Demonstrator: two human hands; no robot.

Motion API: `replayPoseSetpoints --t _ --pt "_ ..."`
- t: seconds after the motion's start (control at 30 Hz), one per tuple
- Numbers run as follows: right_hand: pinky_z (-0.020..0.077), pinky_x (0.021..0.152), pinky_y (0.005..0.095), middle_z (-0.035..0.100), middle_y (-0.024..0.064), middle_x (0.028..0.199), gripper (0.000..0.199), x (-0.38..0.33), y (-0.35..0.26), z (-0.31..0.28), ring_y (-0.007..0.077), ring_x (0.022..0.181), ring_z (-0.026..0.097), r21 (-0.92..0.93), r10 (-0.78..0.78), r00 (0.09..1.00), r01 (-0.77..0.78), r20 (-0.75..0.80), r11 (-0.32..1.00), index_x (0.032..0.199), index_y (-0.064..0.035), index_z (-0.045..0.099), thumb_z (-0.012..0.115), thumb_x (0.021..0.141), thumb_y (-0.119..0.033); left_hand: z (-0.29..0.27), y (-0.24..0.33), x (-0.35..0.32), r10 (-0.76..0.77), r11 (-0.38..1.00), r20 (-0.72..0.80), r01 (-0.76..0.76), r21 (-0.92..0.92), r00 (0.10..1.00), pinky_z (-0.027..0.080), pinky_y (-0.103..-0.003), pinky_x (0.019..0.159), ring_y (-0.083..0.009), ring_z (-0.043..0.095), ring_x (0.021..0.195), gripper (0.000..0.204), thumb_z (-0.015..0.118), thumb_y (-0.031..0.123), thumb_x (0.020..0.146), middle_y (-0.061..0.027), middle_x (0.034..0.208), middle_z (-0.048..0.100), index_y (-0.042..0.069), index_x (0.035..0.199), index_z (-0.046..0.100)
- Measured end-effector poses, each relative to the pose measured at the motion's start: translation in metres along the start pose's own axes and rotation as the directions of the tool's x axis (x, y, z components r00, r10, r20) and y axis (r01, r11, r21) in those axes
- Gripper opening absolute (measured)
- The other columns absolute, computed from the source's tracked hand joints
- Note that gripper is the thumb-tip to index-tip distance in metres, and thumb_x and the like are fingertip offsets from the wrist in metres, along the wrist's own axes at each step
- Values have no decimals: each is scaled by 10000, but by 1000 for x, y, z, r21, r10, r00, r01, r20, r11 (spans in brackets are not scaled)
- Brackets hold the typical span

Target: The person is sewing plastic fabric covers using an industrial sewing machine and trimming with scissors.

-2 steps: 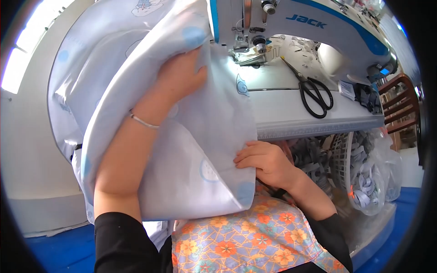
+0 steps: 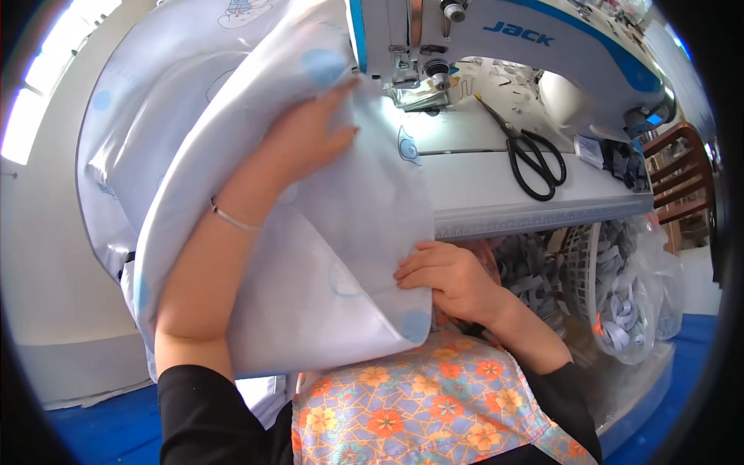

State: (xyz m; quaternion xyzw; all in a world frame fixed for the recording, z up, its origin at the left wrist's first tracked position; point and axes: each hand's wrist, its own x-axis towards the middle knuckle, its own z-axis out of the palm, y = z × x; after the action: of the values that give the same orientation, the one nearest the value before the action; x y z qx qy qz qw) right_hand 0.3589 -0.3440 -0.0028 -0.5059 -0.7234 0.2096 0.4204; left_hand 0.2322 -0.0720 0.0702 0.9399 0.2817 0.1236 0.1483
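Observation:
A large sheet of pale fabric [image 2: 364, 194] with blue dots and printed figures drapes over the left of the table and down to my lap. Its upper part runs beside the needle area of a white and blue sewing machine [image 2: 511, 43]. My left hand [image 2: 310, 143] lies on the cloth left of the presser foot [image 2: 438, 77], fingers stretched forward and thumb apart. Lower down, my right hand [image 2: 453, 279] grips the fabric's right edge at the table front, fingers on top and thumb underneath. Where the cloth meets the needle is hard to make out.
Black-handled scissors [image 2: 535, 159] lie on the table right of the needle. Behind them are scattered thread scraps [image 2: 515, 97]. A ruler strip [image 2: 542, 217] runs along the front edge. Below right stands a plastic basket [image 2: 581, 267] with fabric strips, near a wooden chair [image 2: 682, 174].
My left hand has shifted slightly right toward the machine, its fingers a little more extended. The right hand keeps its grip on the edge. The whole view has moved a little.

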Motion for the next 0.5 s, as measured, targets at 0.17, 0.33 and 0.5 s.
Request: replayPoseSetpoints --t 0.17,0.33,0.5 --pt "491 1027 464 746 50 1011 237 11 6 -10 253 993 702 4 -6 1000 6 2 1000 931 -80 743 686 726 22 34 -2 -9 414 900 41 -416 130 909 416 -433 1108 -373 479 1349 462 674 278 884 -233 1358 574 -18 1236 623" --pt "479 1044 466 745 48 1003 242 21 15 -17 254 1003 698 -9 26 999 -27 -37 1000 919 -78 742 673 728 54 33 -9 -1 204 976 -1 -203 78 979 390 -427 1131 -384 475 1350 485 658 302 904 -234 1399 551 -30 1256 617" --pt "461 1065 469 739 60 1013 252 32 28 -29 261 1027 689 12 8 999 -7 -53 1000 923 -67 739 656 734 79 7 -21 18 -99 992 -306 72 -100 947 358 -362 1144 -287 467 1376 433 626 258 948 -181 1401 574 21 1309 608"
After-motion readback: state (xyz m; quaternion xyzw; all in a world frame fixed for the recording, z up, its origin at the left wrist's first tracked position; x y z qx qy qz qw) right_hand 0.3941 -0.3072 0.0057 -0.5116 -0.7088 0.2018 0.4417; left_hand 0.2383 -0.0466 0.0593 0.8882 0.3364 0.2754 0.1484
